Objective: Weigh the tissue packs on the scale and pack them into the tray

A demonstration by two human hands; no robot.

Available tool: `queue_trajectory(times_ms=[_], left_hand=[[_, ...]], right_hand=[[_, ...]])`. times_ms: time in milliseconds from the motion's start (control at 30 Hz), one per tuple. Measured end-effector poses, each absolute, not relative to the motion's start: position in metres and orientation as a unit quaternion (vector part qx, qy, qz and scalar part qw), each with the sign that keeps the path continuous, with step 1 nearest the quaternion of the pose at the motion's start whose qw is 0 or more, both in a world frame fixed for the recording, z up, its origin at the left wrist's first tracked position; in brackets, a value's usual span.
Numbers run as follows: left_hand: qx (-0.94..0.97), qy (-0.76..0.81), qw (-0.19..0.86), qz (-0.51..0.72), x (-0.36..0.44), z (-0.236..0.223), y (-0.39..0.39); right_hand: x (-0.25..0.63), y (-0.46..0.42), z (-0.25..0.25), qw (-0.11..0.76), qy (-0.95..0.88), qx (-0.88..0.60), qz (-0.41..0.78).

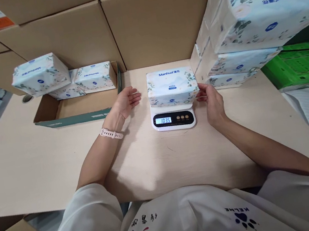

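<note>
"Fingers of the right hand: how set?"

"Loosely bent, tips right up at the right side of the Manhua pack. Cannot tell if they press."

"Left hand?"

"Held sideways left of the pack, fingers stretched and slightly apart, a gap between. Pale strap on that wrist."

"Pack's position?"

"Lying flat on the white scale, mid-worktop. Lit display at the near edge; reads 103.5, I think. Unit too small."

"Left side?"

"Low green-sided box. Three packs visible toward its far side, one resting tilted on top. Bare brown floor in the near part."

"Right?"

"Tall stack of like packs, just beyond the right hand. Green crate farther right, past the worktop's edge."

"Far side?"

"Brown cartons, side by side, standing behind scale and box."
</note>
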State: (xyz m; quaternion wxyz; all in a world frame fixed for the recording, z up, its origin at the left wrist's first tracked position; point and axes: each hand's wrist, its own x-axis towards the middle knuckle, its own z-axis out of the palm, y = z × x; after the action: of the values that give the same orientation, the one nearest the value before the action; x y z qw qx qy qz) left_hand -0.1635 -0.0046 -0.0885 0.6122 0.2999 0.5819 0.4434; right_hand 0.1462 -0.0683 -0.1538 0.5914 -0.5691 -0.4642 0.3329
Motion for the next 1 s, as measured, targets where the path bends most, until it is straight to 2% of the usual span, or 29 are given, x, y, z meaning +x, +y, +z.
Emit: queue_trajectory(times_ms=[267, 467, 567, 633, 733, 833, 1000], left_hand=[[0.383, 0.599, 0.546, 0.443, -0.154, -0.061, -0.022], [0.473, 0.55, 0.574, 0.38, -0.142, -0.046, -0.04], [0.498, 0.514, 0.574, 0.398, -0.137, -0.036, -0.054], [0.514, 0.482, 0.566, 0.427, -0.133, -0.023, -0.065], [0.539, 0.421, 0.557, 0.471, -0.117, 0.006, -0.075], [0.55, 0.374, 0.555, 0.499, -0.089, 0.041, -0.061], [0.495, 0.425, 0.59, 0.476, -0.019, 0.085, 0.019]], right_hand=[[0.142, -0.081, -0.141, 0.565, -0.538, -0.573, 0.252], [0.131, -0.085, -0.138, 0.487, -0.608, -0.583, 0.231], [0.126, -0.09, -0.134, 0.503, -0.647, -0.537, 0.202], [0.126, -0.092, -0.123, 0.539, -0.677, -0.483, 0.135], [0.131, -0.089, -0.091, 0.589, -0.691, -0.419, -0.01], [0.148, -0.082, -0.04, 0.614, -0.645, -0.441, -0.11], [0.213, -0.046, 0.043, 0.604, -0.603, -0.502, -0.138]])
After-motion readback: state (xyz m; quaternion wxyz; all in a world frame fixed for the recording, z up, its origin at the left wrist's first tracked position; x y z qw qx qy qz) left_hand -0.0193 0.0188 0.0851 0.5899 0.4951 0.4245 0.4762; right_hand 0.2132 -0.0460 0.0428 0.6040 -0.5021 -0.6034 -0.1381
